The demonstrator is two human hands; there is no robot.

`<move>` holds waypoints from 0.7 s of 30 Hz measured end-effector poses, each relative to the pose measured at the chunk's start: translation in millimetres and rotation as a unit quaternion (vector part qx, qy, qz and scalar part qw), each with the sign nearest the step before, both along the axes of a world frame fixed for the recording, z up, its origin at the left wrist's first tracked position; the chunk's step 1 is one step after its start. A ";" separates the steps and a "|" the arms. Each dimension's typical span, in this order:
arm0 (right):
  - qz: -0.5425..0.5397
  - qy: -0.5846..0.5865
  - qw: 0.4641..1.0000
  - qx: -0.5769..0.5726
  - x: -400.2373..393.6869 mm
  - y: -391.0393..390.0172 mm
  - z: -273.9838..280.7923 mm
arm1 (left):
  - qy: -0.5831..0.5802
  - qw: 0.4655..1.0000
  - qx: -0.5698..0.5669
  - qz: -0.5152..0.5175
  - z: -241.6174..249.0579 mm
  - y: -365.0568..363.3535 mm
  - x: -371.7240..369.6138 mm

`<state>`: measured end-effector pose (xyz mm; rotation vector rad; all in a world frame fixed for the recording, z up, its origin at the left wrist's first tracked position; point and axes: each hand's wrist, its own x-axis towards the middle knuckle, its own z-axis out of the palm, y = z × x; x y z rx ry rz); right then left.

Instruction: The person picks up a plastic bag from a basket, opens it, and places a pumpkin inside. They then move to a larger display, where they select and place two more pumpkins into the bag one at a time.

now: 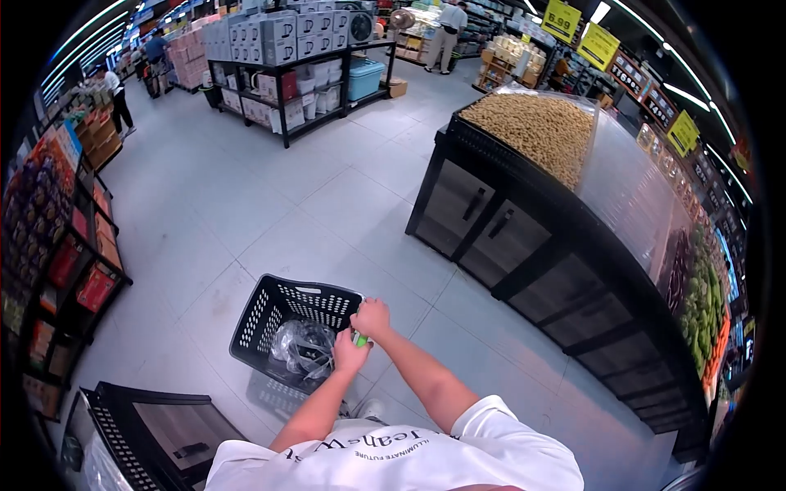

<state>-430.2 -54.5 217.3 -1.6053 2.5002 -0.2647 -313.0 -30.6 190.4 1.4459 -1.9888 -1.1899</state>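
Note:
Below me is a black shopping basket with perforated sides, standing on or just above the floor. Crumpled clear plastic bags lie inside it; what they contain is hard to make out. My left hand is closed at the basket's right side, around a green handle. Just above it, my right hand is also closed, fingers curled by the same handle near the rim. Most of the handle is hidden by my fingers.
At right stands a long black display stand with a heap of peanuts and vegetables. A shelf of boxed appliances is ahead. Snack shelves line the left; a dark cabinet is near lower left. People stand farther off.

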 end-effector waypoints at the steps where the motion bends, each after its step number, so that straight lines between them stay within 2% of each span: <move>1: 0.014 0.003 1.000 0.007 -10.9 -3.8 -4.1 | 0.000 1.000 -0.001 0.025 -5.8 0.2 -13.6; 7: 0.071 0.002 0.997 0.041 35.6 -88.3 -3.0 | -0.029 0.995 0.007 0.100 9.8 -65.7 25.5; 8: 0.090 0.006 0.995 0.034 8.0 -83.6 -15.7 | -0.037 0.992 0.008 0.117 -1.2 -54.2 -5.2; 14: 0.129 0.034 0.991 0.030 90.2 -156.0 -5.9 | 0.022 0.985 0.048 0.165 -29.9 -122.4 67.6; 15: 0.150 0.043 0.987 0.040 51.3 -149.4 -12.5 | 0.017 0.982 0.053 0.182 -31.3 -112.1 27.2; 17: 0.155 0.032 0.982 0.105 88.9 -170.3 -4.5 | 0.022 0.980 0.061 0.190 -27.8 -133.0 62.0; 21: 0.193 0.078 0.970 0.128 134.6 -197.9 2.8 | 0.047 0.972 0.076 0.218 -27.0 -155.4 103.7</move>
